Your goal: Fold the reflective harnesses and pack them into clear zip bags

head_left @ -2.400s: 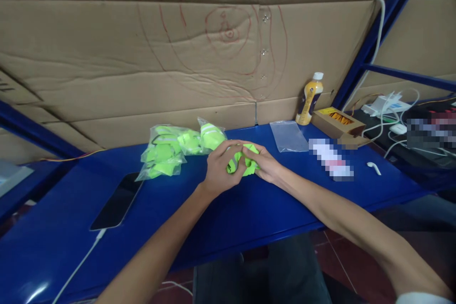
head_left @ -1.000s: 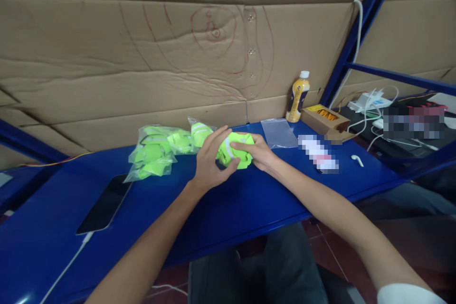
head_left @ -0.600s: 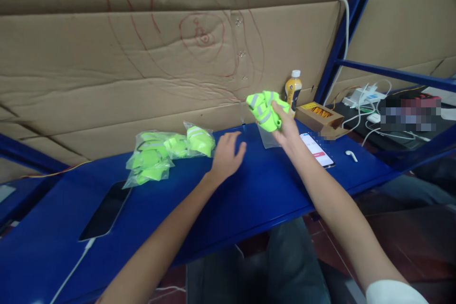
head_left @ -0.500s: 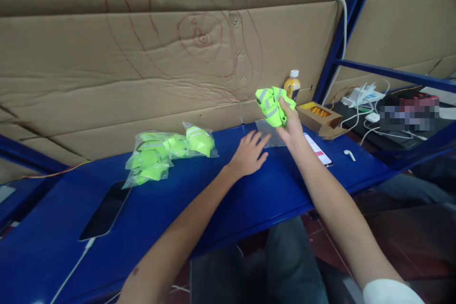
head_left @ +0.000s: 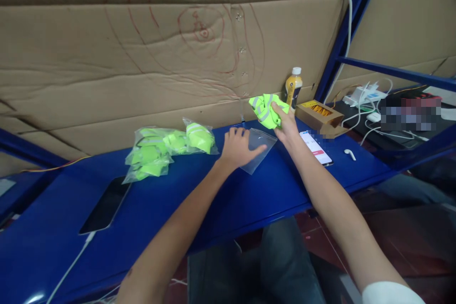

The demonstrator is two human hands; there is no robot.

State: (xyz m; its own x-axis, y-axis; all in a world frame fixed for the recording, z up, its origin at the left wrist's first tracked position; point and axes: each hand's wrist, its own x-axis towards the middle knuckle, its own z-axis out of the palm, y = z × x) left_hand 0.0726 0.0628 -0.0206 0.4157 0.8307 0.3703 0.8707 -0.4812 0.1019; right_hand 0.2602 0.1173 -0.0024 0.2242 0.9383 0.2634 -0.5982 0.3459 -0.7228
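Cloth bundle (head_left: 264, 113), neon green with silvery stripes, was pinched between the thumb and fingers of the right hand (head_left: 287, 124), raised above the blue desk (head_left: 274, 194) near a yellow bottle (head_left: 292, 86). The left hand (head_left: 237, 148), fingers spread, had come down on a flat clear bag (head_left: 253, 164) and shifted it nearer the person, so the bag now lay within easy reach of both hands. Green bundles in clear bags (head_left: 151, 154) sat farther left.
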